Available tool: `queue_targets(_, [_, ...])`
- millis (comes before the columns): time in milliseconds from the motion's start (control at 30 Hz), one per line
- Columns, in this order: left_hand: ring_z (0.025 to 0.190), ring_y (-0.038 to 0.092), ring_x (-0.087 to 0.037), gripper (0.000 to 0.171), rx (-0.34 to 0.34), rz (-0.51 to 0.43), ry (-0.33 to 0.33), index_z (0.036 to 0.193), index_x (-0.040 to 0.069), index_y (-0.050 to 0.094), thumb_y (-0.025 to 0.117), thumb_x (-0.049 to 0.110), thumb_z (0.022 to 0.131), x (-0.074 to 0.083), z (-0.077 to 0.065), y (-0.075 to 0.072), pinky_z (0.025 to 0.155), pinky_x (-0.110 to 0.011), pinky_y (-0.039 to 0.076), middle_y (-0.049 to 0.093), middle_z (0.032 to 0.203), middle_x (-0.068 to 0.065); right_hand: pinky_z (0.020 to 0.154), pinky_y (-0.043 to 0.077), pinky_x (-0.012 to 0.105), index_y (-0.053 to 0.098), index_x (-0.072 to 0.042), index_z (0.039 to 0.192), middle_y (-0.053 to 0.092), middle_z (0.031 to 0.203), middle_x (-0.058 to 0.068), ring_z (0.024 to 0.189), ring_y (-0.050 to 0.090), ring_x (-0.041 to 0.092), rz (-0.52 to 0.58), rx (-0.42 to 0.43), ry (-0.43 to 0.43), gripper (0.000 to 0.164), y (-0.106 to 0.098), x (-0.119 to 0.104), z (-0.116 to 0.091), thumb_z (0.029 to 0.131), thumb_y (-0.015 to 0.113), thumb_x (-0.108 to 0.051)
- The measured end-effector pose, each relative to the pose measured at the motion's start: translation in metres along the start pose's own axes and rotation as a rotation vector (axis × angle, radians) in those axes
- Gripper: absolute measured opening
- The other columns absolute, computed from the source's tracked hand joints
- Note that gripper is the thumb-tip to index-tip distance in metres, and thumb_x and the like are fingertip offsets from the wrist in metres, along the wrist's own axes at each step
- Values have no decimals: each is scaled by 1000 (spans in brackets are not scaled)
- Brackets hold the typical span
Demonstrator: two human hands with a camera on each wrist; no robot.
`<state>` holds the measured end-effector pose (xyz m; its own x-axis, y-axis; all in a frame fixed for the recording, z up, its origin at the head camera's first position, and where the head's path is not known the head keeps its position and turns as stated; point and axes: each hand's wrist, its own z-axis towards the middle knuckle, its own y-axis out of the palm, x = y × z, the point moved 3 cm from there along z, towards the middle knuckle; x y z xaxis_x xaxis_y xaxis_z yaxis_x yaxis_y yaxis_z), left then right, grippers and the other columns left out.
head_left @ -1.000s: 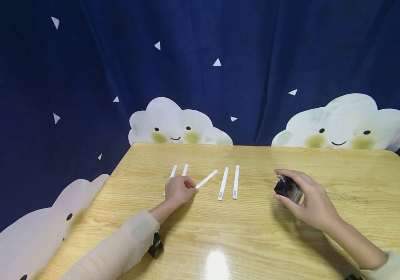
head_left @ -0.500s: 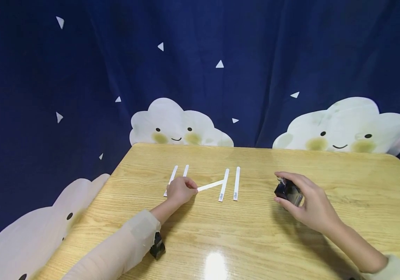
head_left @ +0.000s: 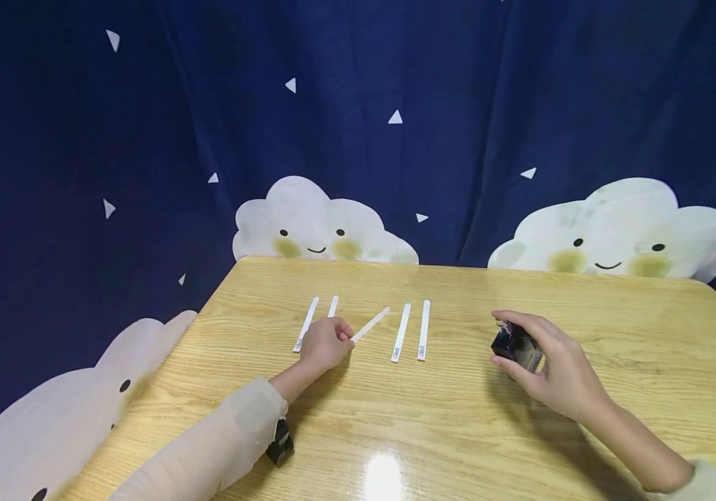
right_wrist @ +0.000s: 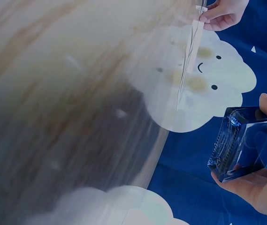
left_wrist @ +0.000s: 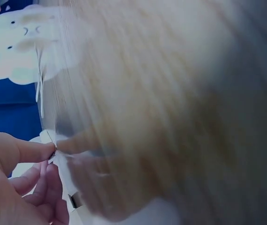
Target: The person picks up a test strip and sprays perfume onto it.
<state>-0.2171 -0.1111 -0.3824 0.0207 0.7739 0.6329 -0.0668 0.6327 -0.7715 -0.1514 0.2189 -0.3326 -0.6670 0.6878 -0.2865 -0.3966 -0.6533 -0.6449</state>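
My left hand pinches one end of a white paper strip between thumb and finger. The strip slants up to the right, just above the table. Partly behind that hand lie two more paper strips. To its right, a pair of strips lies side by side, with small print at the near ends. My right hand holds a dark, square glass perfume bottle between thumb and fingers, tilted above the table. The right wrist view shows the bottle's clear thick glass close up.
The wooden table spreads under both hands, with a bright glare spot near its front. A dark blue curtain with cloud prints hangs behind its far edge. A black wrist camera sits below the left sleeve.
The pinched strip first swung down to the right, its tip over the nearest strip, then back up to its earlier slant. Both hands have kept their places and holds.
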Motion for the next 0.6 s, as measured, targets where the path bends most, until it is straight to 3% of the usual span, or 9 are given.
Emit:
queue_targets(200, [58, 47, -7, 8, -14, -5, 19, 78, 10, 68, 74, 7, 78, 0, -1, 0, 49, -18, 34, 61, 70, 2, 95, 33, -3, 60, -17, 129, 68, 118, 4, 110, 54, -4, 0, -4, -2, 74, 1, -1, 0, 61, 88, -9])
queue_targets(600, [61, 51, -7, 4, -72, -24, 90, 80, 9, 69, 73, 11, 81, -1, -3, 0, 52, -18, 38, 66, 72, -1, 91, 38, -2, 60, -16, 128, 68, 117, 4, 106, 58, 3, -13, -12, -28, 75, 3, -2, 3, 60, 88, -8])
